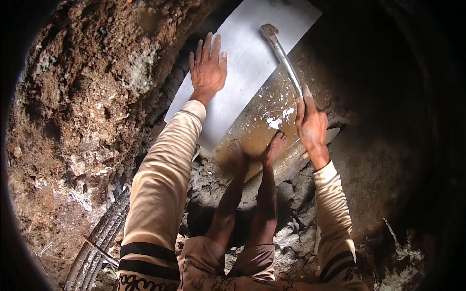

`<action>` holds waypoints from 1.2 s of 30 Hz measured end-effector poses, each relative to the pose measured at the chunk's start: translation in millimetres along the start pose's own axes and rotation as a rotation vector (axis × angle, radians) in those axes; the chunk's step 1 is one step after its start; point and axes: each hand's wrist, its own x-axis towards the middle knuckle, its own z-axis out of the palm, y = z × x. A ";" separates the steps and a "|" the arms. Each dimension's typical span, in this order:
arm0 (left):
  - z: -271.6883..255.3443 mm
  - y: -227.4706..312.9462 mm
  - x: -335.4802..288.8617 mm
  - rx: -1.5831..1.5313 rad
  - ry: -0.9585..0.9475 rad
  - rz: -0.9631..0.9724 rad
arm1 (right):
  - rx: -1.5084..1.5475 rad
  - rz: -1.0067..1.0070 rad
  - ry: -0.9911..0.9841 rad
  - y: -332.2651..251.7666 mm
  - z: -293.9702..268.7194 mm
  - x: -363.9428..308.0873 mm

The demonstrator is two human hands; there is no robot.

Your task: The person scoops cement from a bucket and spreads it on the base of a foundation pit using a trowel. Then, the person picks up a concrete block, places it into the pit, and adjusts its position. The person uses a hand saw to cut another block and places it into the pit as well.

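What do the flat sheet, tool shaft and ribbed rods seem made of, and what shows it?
Flat sheet: probably matt metal, from its even silvery sheen; plastic possible. Tool shaft: likely shiny metal, given bright highlights. Ribbed rods: probably dull steel, judging by regular ridges.

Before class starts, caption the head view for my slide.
Left hand on a sheet, right hand gripping a hammer.
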 end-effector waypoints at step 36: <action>11.0 49.5 12.1 0.085 0.076 0.102 | -0.038 -0.044 0.213 5.2 -22.0 101.8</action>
